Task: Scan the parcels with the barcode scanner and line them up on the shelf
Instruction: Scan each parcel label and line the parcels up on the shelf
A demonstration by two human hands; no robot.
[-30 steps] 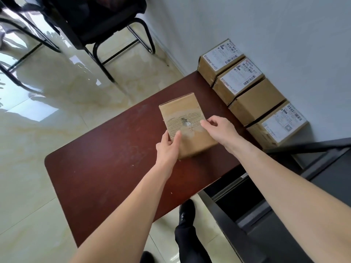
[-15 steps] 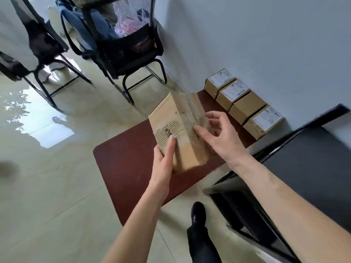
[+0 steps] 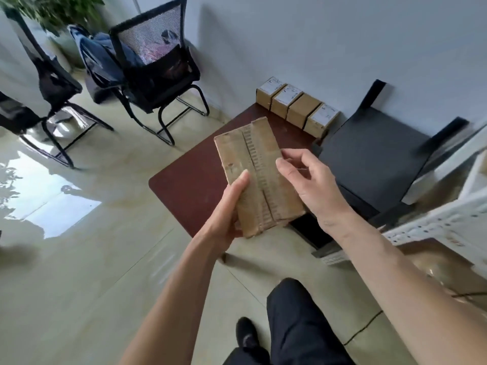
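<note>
A flat brown cardboard parcel (image 3: 259, 175) with a torn tape strip down its face is held up in the air above the dark red table (image 3: 195, 185). My left hand (image 3: 228, 209) grips its lower left edge, thumb on the face. My right hand (image 3: 308, 184) holds the right edge, thumb on the face and fingers behind. Several small boxes (image 3: 297, 106), some with white labels, stand in a row at the table's far edge against the wall. A white perforated shelf frame (image 3: 432, 225) shows at the right. No barcode scanner is visible.
A black unit (image 3: 369, 162) stands right of the table. Two black chairs (image 3: 155, 75) stand on the shiny tiled floor at the back left, one with clothes on it. A potted plant (image 3: 52, 9) is in the far left corner. My leg and shoe (image 3: 290, 325) are below.
The parcel came off the table and rose toward me, turned so another face shows. Both hands stayed on it. The view pulled back and up.
</note>
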